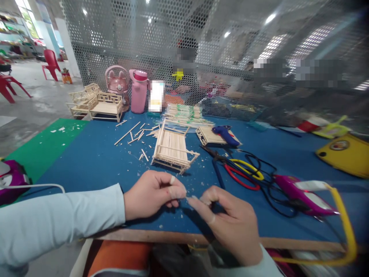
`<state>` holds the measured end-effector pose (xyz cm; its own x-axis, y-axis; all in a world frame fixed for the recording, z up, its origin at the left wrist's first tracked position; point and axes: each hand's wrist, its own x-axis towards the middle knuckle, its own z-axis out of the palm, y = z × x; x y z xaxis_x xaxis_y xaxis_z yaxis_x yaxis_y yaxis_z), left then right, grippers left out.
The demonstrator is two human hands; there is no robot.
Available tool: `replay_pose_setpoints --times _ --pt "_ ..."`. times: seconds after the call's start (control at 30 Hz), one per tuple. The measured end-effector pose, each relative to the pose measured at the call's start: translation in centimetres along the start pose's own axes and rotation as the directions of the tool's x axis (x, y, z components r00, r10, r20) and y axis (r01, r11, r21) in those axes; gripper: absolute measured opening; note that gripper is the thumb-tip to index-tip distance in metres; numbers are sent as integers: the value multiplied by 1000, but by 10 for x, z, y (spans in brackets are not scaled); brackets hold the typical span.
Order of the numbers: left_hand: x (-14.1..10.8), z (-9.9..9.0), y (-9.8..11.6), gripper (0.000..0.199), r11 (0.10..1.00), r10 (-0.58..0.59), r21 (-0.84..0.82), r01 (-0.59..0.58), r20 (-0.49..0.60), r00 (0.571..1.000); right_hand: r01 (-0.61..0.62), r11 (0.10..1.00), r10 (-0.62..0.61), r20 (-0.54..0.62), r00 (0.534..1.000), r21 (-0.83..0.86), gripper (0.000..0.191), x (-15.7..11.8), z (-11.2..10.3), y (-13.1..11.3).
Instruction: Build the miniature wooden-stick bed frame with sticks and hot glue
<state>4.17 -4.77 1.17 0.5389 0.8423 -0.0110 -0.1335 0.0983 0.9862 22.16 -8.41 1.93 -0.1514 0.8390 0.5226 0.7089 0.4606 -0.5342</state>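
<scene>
My left hand (157, 192) is closed in a pinch over the front of the table, with pale tape around its fingertips. Close by on the right, my right hand (227, 217) pinches thumb against finger. The fingertips almost meet; whatever lies between them is too small to name. Just beyond them stands a miniature stick-built bench (173, 148) with a slatted seat and rails. Loose wooden sticks (135, 132) and offcuts lie scattered to its left. Behind it on the right, a blue glue gun (226, 135) rests on a small slatted stick frame (204, 135).
Red-and-yellow-handled pliers (242, 175) and black cables lie right, beside a purple tool (305, 194) with a yellow strap. Finished miniature furniture (105, 105), a pink bottle (138, 92) and bagged sticks (184, 112) stand along the back. A perforated metal screen (123, 34) rises behind.
</scene>
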Motion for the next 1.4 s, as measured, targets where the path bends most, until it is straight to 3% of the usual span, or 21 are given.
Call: replay_pose_setpoints --times 0.1,0.17,0.2,0.27,0.33,0.4,0.47,0.6,0.7,0.8,0.87,0.97,1.03,1.1,1.13,1.17,1.23,1.3,1.4 --pt "3 -2 -1 39 1000 16 -7 -17 -80 997 -138 990 141 -99 985 39 32 -4 -4 5" --pt "2 -3 -3 44 1000 19 11 -18 -92 996 -255 946 281 -112 953 199 31 -6 -5 8" --pt "2 -3 -4 46 999 13 36 -11 -67 998 -306 893 345 -63 937 328 29 -7 -4 8" --pt "0 -2 -7 45 994 26 103 -24 -13 1000 -400 697 407 131 904 595 31 -8 0 8" --pt "-1 -1 -9 38 985 93 146 -88 -27 995 -483 476 368 332 868 735 45 -9 5 6" --pt "-2 -1 -10 47 965 196 195 -177 -80 977 -558 369 318 463 827 743 58 -10 11 1" --pt "-2 -3 -10 53 917 300 304 -258 -98 949 -610 362 292 535 792 705 65 -11 14 -4" --pt "-4 -5 -5 18 784 485 474 -400 -66 872 -681 354 273 626 731 641 68 -15 13 -14" --pt "-5 -5 0 15 804 503 418 -423 -96 859 -730 247 273 677 683 637 64 -20 6 -16" --pt "-5 -4 5 20 838 490 362 -408 -172 855 -704 198 364 615 699 683 61 -22 -3 -11" --pt "-4 -5 6 27 874 444 328 -359 -236 864 -660 225 460 518 721 717 63 -21 -8 -6" --pt "-2 -5 3 40 946 257 245 -212 -170 951 -667 342 500 473 726 662 64 -23 -5 -2" --pt "-2 -3 -1 46 971 127 209 -113 -57 990 -619 576 419 458 784 534 65 -27 5 -2" --pt "-2 -1 -5 46 982 53 180 -51 -6 999 -382 852 240 381 893 359 60 -31 17 -2" --pt "-2 0 -5 45 984 39 172 -38 2 999 -225 938 131 328 935 264 53 -32 22 -3" --pt "-2 1 -6 44 986 34 165 -33 1 999 -89 980 35 286 958 177 47 -33 26 -2" --pt "-3 2 -5 41 988 30 151 -30 3 1000 63 995 -79 252 964 71 44 -30 27 -1" --pt "-3 3 -3 41 990 26 141 -28 17 1000 96 993 -111 274 955 68 49 -27 22 2" --pt "-4 4 -2 41 986 39 159 -43 24 999 27 988 -78 340 937 152 53 -24 12 5"
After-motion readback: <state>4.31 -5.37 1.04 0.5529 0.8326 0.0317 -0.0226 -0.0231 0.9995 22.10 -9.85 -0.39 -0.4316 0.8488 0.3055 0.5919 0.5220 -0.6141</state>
